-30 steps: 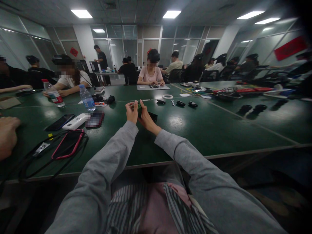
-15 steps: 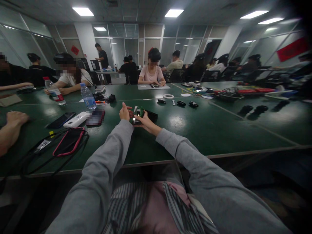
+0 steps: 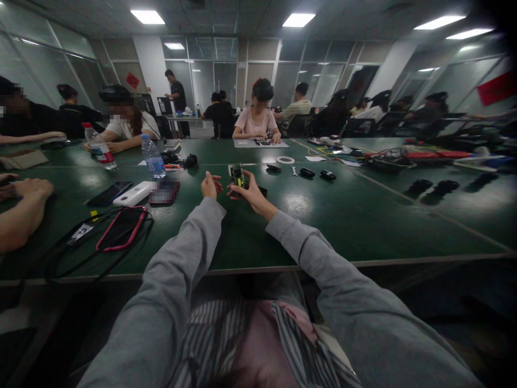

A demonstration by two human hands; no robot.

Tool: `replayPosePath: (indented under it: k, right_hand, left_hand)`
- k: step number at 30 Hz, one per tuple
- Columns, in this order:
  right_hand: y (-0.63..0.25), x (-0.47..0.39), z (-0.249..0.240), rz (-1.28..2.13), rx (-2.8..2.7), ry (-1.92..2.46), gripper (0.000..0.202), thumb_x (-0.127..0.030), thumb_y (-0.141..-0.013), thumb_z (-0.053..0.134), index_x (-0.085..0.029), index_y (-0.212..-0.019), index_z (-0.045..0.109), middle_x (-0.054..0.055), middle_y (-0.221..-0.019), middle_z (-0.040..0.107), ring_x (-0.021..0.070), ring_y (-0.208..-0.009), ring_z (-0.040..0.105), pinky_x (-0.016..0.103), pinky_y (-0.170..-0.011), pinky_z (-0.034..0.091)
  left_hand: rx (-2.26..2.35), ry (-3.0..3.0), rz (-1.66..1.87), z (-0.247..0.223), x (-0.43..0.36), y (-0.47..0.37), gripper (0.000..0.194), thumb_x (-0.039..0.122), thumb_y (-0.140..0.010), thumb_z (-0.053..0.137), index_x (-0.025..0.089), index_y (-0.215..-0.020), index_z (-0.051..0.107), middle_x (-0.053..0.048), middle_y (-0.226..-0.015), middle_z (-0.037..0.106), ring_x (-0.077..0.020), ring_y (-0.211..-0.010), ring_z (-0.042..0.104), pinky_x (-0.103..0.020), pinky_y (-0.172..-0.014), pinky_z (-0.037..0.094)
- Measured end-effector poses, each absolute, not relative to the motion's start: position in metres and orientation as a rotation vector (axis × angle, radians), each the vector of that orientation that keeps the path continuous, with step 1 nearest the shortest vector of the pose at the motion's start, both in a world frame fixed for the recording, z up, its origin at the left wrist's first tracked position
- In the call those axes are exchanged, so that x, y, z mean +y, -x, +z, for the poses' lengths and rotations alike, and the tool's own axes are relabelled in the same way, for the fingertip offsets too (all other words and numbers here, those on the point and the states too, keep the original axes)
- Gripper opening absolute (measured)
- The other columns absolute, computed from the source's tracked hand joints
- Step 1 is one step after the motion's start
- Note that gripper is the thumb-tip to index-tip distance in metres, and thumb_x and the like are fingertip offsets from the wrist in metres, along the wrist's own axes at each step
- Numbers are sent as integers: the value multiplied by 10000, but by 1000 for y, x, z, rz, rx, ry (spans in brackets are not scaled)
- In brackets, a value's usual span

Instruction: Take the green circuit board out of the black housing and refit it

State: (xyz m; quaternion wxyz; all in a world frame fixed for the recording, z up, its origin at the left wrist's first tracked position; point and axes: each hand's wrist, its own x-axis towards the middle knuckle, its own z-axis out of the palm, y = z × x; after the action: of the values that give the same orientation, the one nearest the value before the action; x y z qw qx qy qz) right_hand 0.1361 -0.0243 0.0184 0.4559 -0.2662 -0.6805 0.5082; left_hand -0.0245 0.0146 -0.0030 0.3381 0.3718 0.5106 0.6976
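A small green circuit board assembly (image 3: 237,175) with yellow and metallic parts is held upright over the green table (image 3: 323,215). My right hand (image 3: 252,195) grips it between thumb and fingers. Just to its left, my left hand (image 3: 210,186) has its fingers apart and holds nothing, with a small gap to the board. Behind my right hand, a black object (image 3: 262,191) on the table is mostly hidden.
Left of my hands are a white device (image 3: 133,194), a dark phone (image 3: 110,194), a pink-rimmed phone (image 3: 121,229) with cables and a blue-capped bottle (image 3: 153,159). Black parts (image 3: 307,172) lie to the right. A co-worker's hand (image 3: 34,188) rests at the left edge.
My right hand has raised and turned the circuit board assembly more upright. My left hand is apart from it, its fingers still spread. The whole view has shifted slightly.
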Motion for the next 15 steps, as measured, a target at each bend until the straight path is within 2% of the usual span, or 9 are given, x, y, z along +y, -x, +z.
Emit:
replayPosePath:
  k: [3,6,11,15]
  right_hand:
    - [-149,-10,25,724,-1732,777,794,-365,-765,606,-254,-1392,133,100,-1280,504,263,-1133,544,498,-986,427]
    - [-165,2,22,356,-1773,917,768,-342,-783,565,-243,-1422,151,108,-1343,457,321,-1201,482,551,-1012,363]
    - [-182,11,15,198,-1809,992,762,-319,-793,534,-302,-1443,136,77,-1335,479,344,-1134,530,605,-937,389]
    - [-188,19,12,174,-1843,1003,736,-323,-783,539,-279,-1432,195,55,-1367,453,318,-1154,523,551,-969,393]
  left_hand:
    - [1352,-980,1790,-2,12,26,584,601,-859,259,131,-795,600,-3,-527,504,-88,-397,485,-211,-415,370]
    - [1388,-1002,1755,-2,11,27,497,527,-880,311,130,-819,603,-3,-545,525,-81,-405,489,-206,-414,359]
    - [1403,-1028,1709,-2,12,28,436,458,-896,329,129,-831,608,0,-555,537,-73,-407,492,-199,-410,350]
    - [1378,-1010,1673,-4,14,28,412,439,-898,338,129,-829,601,6,-563,537,-66,-406,493,-194,-420,352]
